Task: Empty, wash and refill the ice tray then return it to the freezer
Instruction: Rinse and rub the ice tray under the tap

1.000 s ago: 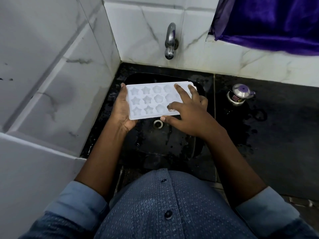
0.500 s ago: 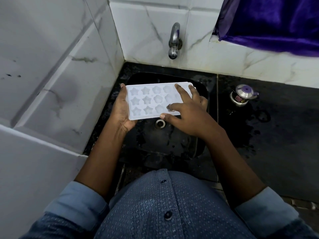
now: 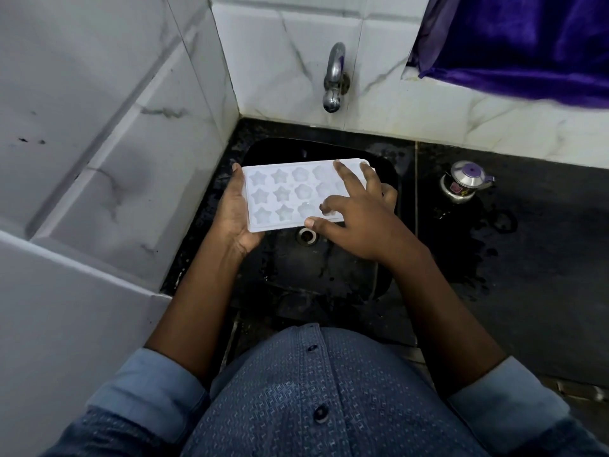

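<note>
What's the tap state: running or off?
Off. No stream falls from the tap onto the ice tray or the sink below.

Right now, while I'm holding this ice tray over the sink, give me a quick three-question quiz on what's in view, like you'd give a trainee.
1. True or false: water is running from the tap onto the ice tray.
2. The tray is held over: A the sink, B a bucket, C a plate.
3. Which hand holds the tray's end with its palm underneath?
Key: 1 false. 2 A. 3 the left hand.
</note>
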`<state>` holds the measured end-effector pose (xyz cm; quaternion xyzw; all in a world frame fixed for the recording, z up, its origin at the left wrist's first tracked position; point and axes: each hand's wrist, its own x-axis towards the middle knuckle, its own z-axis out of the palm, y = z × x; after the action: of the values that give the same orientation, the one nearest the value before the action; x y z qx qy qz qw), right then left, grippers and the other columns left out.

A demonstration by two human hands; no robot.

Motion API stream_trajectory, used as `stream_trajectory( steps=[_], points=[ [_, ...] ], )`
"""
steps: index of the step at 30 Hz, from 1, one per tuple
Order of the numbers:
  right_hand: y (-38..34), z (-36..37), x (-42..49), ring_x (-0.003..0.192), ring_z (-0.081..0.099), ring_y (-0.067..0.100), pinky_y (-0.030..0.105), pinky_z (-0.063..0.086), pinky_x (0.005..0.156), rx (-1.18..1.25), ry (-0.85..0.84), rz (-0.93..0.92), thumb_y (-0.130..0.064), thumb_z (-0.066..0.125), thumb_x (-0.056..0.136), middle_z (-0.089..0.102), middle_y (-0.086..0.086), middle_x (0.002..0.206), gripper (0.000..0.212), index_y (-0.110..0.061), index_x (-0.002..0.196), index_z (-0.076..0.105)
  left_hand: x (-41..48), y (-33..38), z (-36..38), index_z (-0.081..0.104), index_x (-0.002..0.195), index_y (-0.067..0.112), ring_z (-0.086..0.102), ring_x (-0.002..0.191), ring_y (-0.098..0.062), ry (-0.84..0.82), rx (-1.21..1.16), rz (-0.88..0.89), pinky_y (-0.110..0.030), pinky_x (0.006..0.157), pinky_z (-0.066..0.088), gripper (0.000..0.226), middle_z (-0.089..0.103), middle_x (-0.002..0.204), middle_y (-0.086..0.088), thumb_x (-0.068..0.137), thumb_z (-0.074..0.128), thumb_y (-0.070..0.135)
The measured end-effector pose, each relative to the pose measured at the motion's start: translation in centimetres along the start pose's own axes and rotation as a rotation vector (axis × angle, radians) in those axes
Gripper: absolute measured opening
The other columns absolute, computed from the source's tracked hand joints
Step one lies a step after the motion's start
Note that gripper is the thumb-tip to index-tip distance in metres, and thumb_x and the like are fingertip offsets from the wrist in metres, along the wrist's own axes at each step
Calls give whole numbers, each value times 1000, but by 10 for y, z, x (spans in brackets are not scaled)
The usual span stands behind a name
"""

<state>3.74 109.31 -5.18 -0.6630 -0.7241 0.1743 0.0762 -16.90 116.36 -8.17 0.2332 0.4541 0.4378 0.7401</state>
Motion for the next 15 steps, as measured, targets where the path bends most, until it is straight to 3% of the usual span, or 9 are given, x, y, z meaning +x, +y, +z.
stream_trajectory(
  steps=[15],
  points=[
    [0, -2, -3, 159, -17, 28, 47, -4, 118, -3, 3, -3, -77, 44, 96, 1, -2, 177, 56, -37, 122, 74, 0, -2, 0, 64, 136, 12, 75, 111, -33, -9, -8, -7, -49, 84, 62, 76, 75, 127, -16, 106, 25, 70]
  ],
)
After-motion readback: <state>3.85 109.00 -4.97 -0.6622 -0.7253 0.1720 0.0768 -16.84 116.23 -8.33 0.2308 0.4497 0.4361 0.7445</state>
